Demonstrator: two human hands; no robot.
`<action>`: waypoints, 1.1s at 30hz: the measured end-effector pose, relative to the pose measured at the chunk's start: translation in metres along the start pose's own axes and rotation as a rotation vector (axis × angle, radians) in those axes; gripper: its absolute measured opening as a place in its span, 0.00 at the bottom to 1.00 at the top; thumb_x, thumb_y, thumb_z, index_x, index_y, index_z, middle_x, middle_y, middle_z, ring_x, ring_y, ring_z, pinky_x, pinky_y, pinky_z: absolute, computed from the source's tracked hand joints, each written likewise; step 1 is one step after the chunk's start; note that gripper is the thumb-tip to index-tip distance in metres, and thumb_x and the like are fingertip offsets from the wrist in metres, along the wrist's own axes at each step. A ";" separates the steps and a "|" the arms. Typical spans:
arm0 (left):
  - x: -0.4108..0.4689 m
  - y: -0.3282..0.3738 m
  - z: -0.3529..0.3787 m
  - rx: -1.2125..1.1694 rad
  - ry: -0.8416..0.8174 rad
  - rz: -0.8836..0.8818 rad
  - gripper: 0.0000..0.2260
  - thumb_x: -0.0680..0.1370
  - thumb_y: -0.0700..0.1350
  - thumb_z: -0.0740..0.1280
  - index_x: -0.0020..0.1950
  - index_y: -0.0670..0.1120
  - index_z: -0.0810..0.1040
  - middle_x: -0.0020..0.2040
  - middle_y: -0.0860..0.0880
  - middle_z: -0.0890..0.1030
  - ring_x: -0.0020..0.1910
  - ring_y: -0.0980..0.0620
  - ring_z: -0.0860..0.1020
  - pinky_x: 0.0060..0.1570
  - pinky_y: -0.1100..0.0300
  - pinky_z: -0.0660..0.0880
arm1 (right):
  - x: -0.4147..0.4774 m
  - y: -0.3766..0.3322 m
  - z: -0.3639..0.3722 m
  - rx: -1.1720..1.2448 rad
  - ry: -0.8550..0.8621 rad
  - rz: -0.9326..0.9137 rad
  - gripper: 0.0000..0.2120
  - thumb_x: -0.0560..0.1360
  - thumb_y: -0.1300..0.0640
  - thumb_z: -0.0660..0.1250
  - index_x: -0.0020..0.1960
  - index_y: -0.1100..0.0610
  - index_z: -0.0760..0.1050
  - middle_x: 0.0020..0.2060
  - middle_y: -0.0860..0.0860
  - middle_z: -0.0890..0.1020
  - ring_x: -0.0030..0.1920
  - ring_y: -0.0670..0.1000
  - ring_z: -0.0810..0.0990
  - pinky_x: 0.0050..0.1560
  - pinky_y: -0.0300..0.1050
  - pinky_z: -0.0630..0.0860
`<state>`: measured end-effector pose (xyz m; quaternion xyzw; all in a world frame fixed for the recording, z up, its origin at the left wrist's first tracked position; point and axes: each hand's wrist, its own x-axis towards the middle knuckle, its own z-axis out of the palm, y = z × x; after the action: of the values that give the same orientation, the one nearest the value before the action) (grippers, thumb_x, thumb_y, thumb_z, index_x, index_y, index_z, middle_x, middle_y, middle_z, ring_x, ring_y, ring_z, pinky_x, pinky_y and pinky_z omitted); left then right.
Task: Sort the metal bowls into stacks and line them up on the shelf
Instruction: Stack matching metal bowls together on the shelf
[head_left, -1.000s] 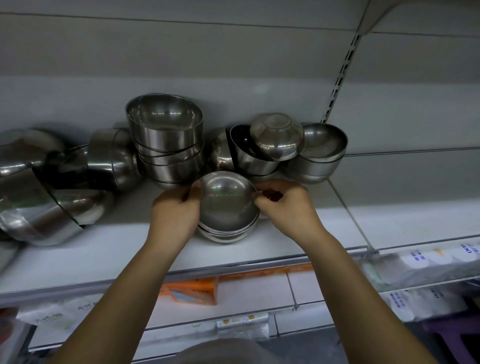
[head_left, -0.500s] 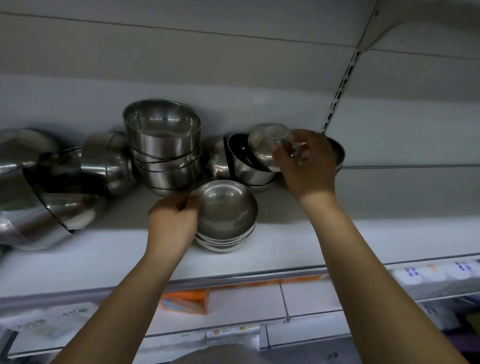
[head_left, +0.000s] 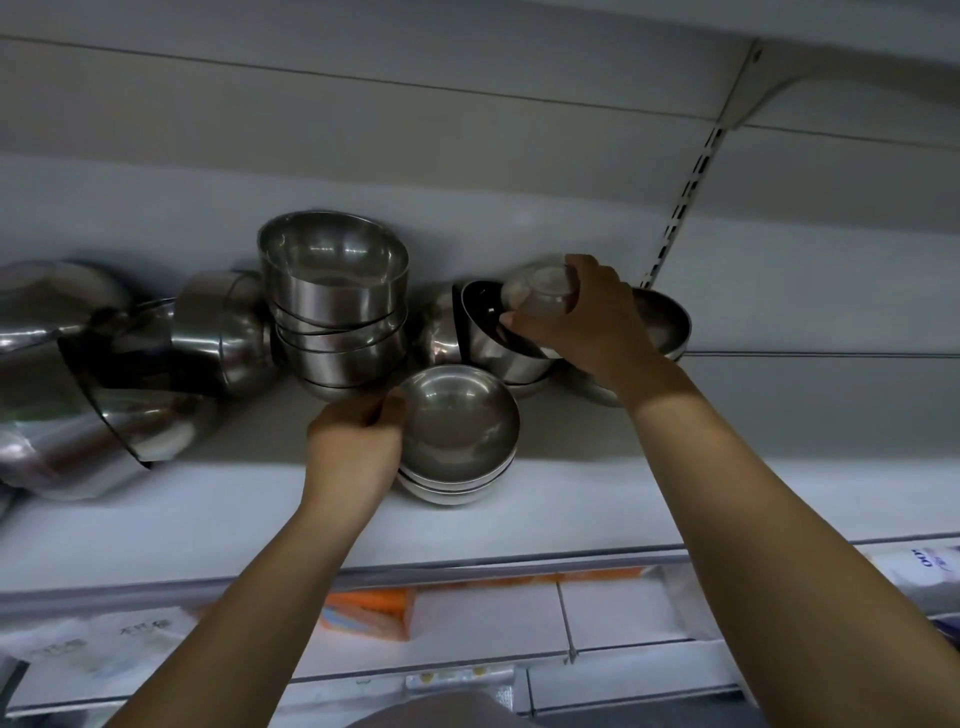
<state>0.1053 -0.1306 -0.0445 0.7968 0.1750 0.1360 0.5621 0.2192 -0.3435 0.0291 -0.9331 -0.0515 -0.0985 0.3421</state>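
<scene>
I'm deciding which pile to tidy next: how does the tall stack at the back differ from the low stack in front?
The tall stack holds deep, steep-walled bowls; the low stack holds shallow, rounded ones. The tall stack stands by the back wall, no hand on it; the low stack sits nearer the shelf edge, with the left hand holding its rim. Both are shiny metal, nested, open side up.

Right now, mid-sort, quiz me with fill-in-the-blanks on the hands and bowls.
The right hand grips a small bowl turned upside ____.
The left hand holds the front stack on its ____ side.
The bowls in the tall stack sit open side ____.
Missing: down; left; up.
</scene>
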 end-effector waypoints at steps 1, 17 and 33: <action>0.000 0.001 -0.001 0.004 0.001 -0.003 0.13 0.82 0.48 0.66 0.47 0.40 0.83 0.46 0.37 0.84 0.41 0.48 0.74 0.37 0.66 0.69 | 0.000 0.001 0.000 0.017 0.021 -0.003 0.43 0.63 0.36 0.79 0.70 0.53 0.69 0.59 0.49 0.73 0.61 0.52 0.74 0.58 0.44 0.72; -0.002 -0.005 -0.029 -0.070 -0.077 -0.064 0.17 0.80 0.53 0.69 0.42 0.39 0.83 0.41 0.37 0.84 0.41 0.47 0.78 0.42 0.57 0.72 | -0.067 -0.041 -0.015 0.696 0.091 0.035 0.37 0.66 0.32 0.70 0.70 0.46 0.69 0.64 0.45 0.78 0.64 0.46 0.77 0.62 0.41 0.75; -0.002 0.063 -0.057 -0.225 -0.009 0.365 0.07 0.76 0.43 0.75 0.51 0.54 0.85 0.45 0.64 0.83 0.41 0.70 0.81 0.44 0.77 0.73 | -0.108 -0.082 0.004 1.275 -0.280 0.272 0.26 0.81 0.38 0.54 0.47 0.48 0.87 0.51 0.53 0.87 0.53 0.52 0.86 0.54 0.55 0.81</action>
<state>0.0877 -0.1026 0.0338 0.7480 0.0090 0.2508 0.6144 0.1014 -0.2819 0.0539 -0.5502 -0.0253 0.1174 0.8263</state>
